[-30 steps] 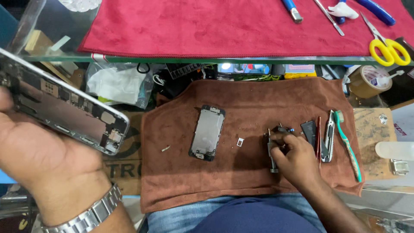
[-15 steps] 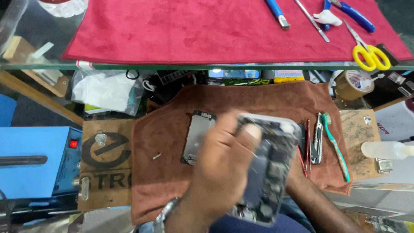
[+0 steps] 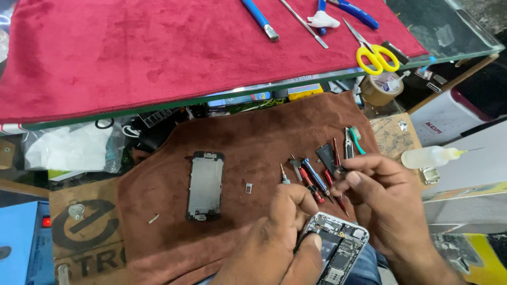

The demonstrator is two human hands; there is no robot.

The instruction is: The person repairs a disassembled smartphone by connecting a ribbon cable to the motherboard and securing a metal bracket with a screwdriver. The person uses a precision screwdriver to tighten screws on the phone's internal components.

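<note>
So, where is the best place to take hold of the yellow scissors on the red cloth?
Probably the yellow scissors are best taken by their handle loops, coming from the near table edge. The loops point toward the person and lie beside the edge, while the closed blades point away, up the red cloth.

Opened phone body [image 3: 338, 248], circuitry exposed, tilted, low centre over brown cloth, small screwdrivers [image 3: 317, 182] just beyond
</note>
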